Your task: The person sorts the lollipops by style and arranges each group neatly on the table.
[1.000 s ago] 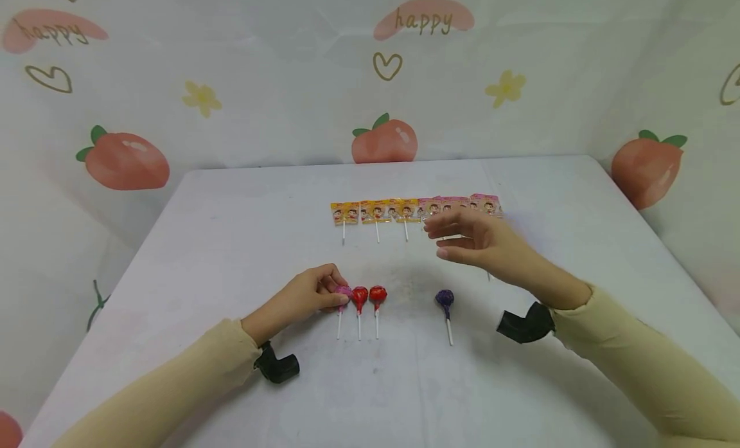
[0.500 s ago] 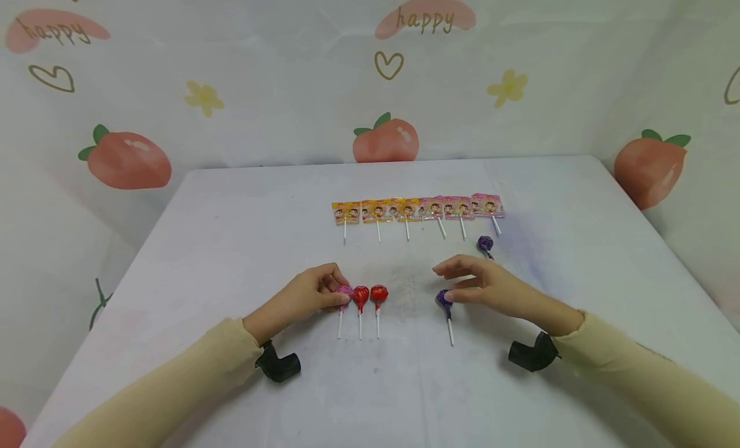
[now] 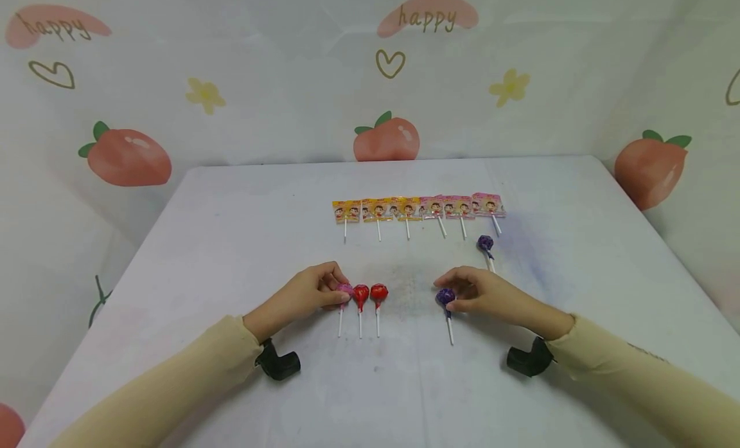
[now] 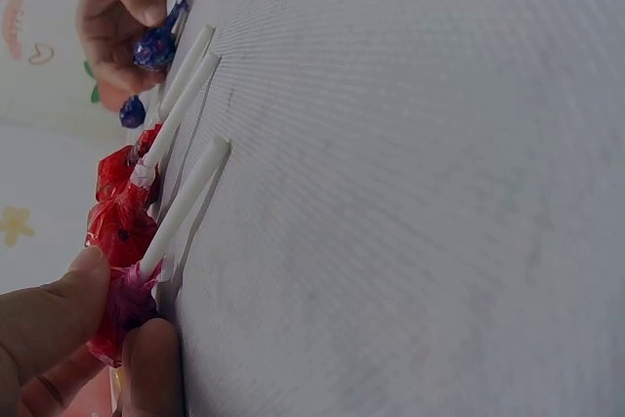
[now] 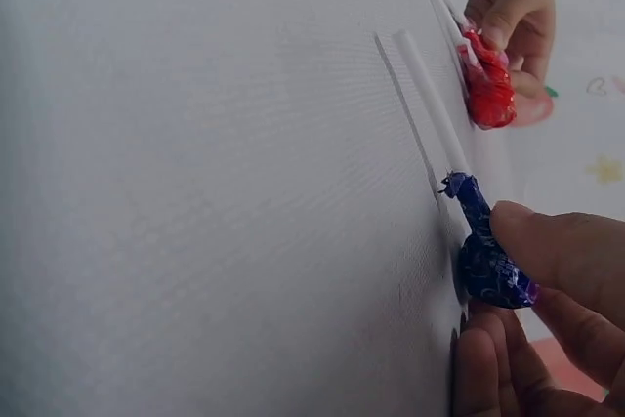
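On the left, my left hand (image 3: 309, 290) pinches the head of a pink lollipop (image 4: 125, 312) between thumb and fingers, its white stick pointing toward me. Beside it lie two red lollipops, the nearer red lollipop (image 3: 361, 295) and the farther red lollipop (image 3: 378, 294). My right hand (image 3: 485, 297) has its thumb and fingers around the head of a purple lollipop (image 5: 493, 266), which lies on the table. Another purple lollipop (image 3: 485, 243) lies farther back, its stick end partly hidden by my right hand.
Along the back of the white table (image 3: 260, 210) runs a row of wrapped lollipops: yellow packets (image 3: 377, 210) at left, pink packets (image 3: 458, 207) at right. A printed cloth (image 3: 289, 81) hangs behind. Each wrist carries a black camera mount, the left mount (image 3: 279, 364) and the right mount (image 3: 528, 358).
My right hand has come down and toward me from near the pink packets to the nearer purple lollipop, and its fingers have closed around the head. My left hand has stayed in place.
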The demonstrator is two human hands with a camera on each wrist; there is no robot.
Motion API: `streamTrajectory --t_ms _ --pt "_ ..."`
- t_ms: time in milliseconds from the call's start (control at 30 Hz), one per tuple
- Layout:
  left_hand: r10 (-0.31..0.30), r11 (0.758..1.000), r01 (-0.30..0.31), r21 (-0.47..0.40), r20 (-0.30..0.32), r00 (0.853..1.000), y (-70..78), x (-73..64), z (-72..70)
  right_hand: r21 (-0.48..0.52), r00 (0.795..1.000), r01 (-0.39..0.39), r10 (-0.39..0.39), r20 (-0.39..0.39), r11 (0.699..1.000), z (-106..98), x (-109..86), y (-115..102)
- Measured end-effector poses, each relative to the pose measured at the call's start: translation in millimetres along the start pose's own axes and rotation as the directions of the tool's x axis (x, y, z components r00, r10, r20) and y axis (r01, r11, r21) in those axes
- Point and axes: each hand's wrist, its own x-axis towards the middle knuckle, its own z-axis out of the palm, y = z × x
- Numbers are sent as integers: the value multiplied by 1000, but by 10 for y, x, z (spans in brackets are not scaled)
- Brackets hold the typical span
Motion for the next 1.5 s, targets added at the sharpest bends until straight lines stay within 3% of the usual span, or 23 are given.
streamTrajectory --t_ms 433,767,1100,1500 --pt "-2 1000 2 -19 9 1000 2 7 11 -70 1000 -13 14 18 997 -44 53 -140" --pt "-20 999 20 -26 9 1000 -25 17 6 9 995 38 -37 -96 999 -125 181 -482" --pt "-39 999 39 -5 9 999 -12 19 -1 65 981 135 -123 -153 989 53 324 -662" --pt "-25 1000 25 6 11 1000 8 12 -10 29 992 112 -110 -67 993 309 455 -560"
